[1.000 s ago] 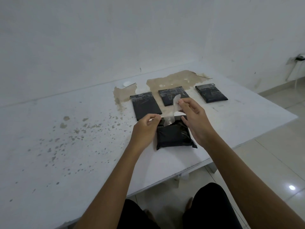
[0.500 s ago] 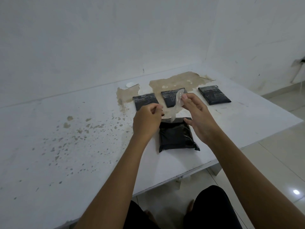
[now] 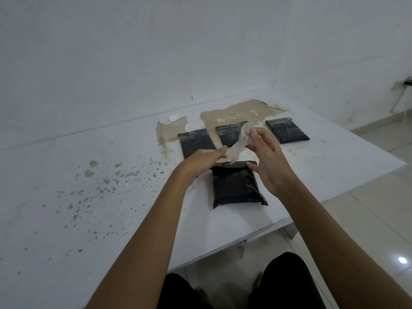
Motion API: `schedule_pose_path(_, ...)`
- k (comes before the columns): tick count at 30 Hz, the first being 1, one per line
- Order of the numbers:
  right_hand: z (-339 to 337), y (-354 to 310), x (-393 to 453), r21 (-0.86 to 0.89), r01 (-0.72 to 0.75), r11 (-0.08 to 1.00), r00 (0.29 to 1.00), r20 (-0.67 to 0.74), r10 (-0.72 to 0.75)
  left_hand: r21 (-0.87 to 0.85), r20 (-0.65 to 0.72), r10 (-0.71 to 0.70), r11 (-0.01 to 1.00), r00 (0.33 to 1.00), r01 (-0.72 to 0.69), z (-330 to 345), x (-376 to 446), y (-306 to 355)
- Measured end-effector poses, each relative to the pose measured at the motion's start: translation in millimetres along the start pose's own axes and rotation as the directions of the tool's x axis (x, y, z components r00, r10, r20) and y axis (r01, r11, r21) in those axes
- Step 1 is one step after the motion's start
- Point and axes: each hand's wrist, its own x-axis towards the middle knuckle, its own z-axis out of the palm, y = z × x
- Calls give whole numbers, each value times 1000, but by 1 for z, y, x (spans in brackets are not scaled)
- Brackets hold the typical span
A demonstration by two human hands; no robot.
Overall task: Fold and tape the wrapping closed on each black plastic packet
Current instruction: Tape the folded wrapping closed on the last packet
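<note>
A white table (image 3: 66,175), its paint flaked away to a tan patch near the far wall, carries four black plastic packets: three taped packets (image 3: 287,130) in a row at the back and one untaped packet (image 3: 235,186) lying flat near the front edge. Above that near packet's far end, the left hand (image 3: 201,161) has its grip closed on the lower end of a clear tape strip (image 3: 239,142). The right hand (image 3: 267,161) pinches the strip's upper end between thumb and forefinger, other fingers loosely spread.
</note>
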Motion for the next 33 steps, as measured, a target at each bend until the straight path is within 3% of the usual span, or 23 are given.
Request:
schedule_pose_path(8, -1, 1, 0, 51, 0, 999, 1000, 1, -1, 9, 0, -9, 1000, 1000, 9, 5, 7, -4)
schedule_pose_path(14, -2, 3, 1, 59, 3, 998, 1000, 6, -4, 202, -47, 30, 979, 998, -20, 22, 16, -1)
schedule_pose_path(16, -1, 3, 2, 70, 3, 998, 1000, 3, -3, 149, -49, 49, 988, 998, -41, 23, 17, -1)
schedule_pose_path(22, -1, 6, 2, 85, -3, 996, 1000, -22, 5, -241, -118, 77, 965, 990, -103, 10, 9, -10)
schedule_pose_path(28, -8, 20, 2, 18, 33, 999, 981, -191, -29, -456, -340, 67, 860, 938, -227, -1, 0, -30)
schedule_pose_path(33, -5, 38, 3, -90, 65, 994, 966, -244, -86, -413, -291, 100, 884, 951, -219, 10, -3, -40)
